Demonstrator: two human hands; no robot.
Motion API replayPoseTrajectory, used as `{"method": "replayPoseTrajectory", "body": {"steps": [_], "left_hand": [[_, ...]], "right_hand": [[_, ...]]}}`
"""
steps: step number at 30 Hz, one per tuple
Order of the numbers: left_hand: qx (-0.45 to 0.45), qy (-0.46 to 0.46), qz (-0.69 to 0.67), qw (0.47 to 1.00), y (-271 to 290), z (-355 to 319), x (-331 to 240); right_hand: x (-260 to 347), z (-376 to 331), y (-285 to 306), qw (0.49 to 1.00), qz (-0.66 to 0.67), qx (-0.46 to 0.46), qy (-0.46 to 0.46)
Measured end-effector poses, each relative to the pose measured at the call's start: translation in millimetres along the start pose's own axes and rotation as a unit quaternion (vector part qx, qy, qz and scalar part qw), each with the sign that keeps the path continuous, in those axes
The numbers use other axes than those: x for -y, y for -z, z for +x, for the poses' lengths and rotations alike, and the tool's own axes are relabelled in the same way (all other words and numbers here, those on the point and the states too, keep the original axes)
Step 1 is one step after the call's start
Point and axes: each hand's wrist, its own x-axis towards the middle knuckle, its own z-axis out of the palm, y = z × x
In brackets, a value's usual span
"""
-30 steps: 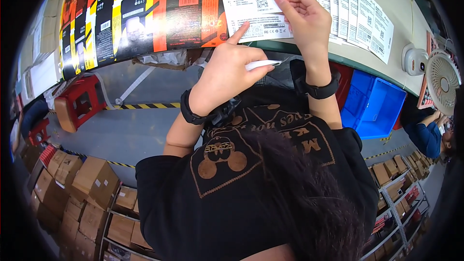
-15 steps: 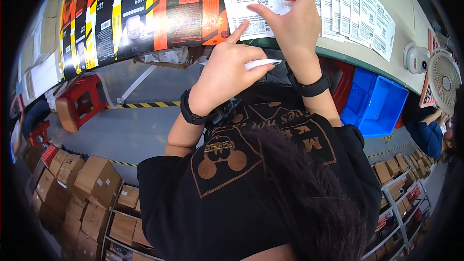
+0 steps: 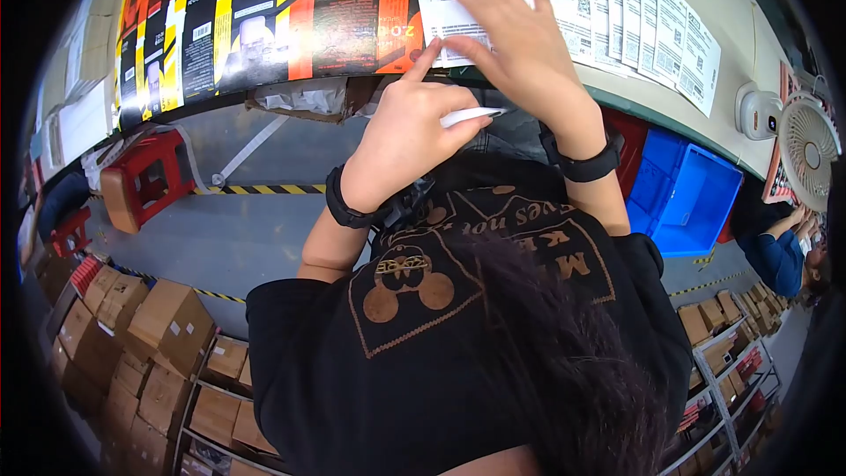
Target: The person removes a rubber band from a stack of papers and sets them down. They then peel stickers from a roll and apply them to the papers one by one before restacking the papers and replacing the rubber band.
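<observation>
Spread over the sheet (image 3: 445, 16), the right hand (image 3: 533, 48) has opened out since the earlier frame, where its fingers were bent; the sheet has shifted slightly to the right. The left hand (image 3: 405, 128) has kept nearly the same position. It grasps a slim white tool (image 3: 469, 115) between thumb and curled fingers, dark tip pointing right, with the index finger extended to the sheet's near edge. The right hand grips nothing visible; its thumb tip lies near the left index tip. Whether the whole palm rests on the paper cannot be told.

The sheet lies at the table's (image 3: 738, 44) near edge, beside printed cartons (image 3: 256, 40) on its left. To its right, further sheets (image 3: 639, 22) overlap in a fanned row. Further right stand a white device (image 3: 755, 111) and a fan (image 3: 806, 143). A blue bin (image 3: 650, 178) sits below the table edge.
</observation>
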Motion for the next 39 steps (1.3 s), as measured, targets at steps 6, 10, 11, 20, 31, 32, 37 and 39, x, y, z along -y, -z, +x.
{"method": "replayPoseTrajectory", "body": {"steps": [6, 10, 11, 20, 31, 32, 37, 39], "left_hand": [[-0.005, -0.006, -0.002, 1.000, -0.7, -1.3, 1.1], [-0.004, 0.017, -0.038, 0.999, 6.6, 1.0, -2.1], [-0.003, 0.016, -0.038, 0.999, 9.9, 2.4, -4.1], [-0.110, 0.008, -0.083, 0.990, 30.8, 9.2, -7.9], [-0.133, 0.077, -0.093, 0.984, 9.6, 15.9, -19.4], [-0.133, 0.099, -0.125, 0.978, 11.6, 15.4, -19.3], [-0.136, 0.170, -0.210, 0.953, 20.3, 13.6, -21.2], [-0.136, 0.183, -0.221, 0.948, 19.1, 16.5, -19.9]], "right_hand": [[-15.9, -12.5, 31.5, 0.982, -0.104, 0.152, -0.040], [-27.5, -13.0, 50.4, 0.987, -0.158, 0.023, 0.033], [-23.8, -14.9, 52.1, 0.987, -0.159, 0.023, 0.033], [10.7, -24.1, 46.5, 0.786, 0.517, 0.120, -0.317], [11.0, -7.7, 40.7, 0.959, 0.261, -0.056, -0.094], [11.8, -5.6, 40.4, 0.919, 0.354, -0.111, -0.133], [19.3, -6.6, 39.5, 0.799, 0.545, -0.110, -0.231], [19.0, -11.2, 36.3, 0.795, 0.553, -0.058, -0.245]]}}
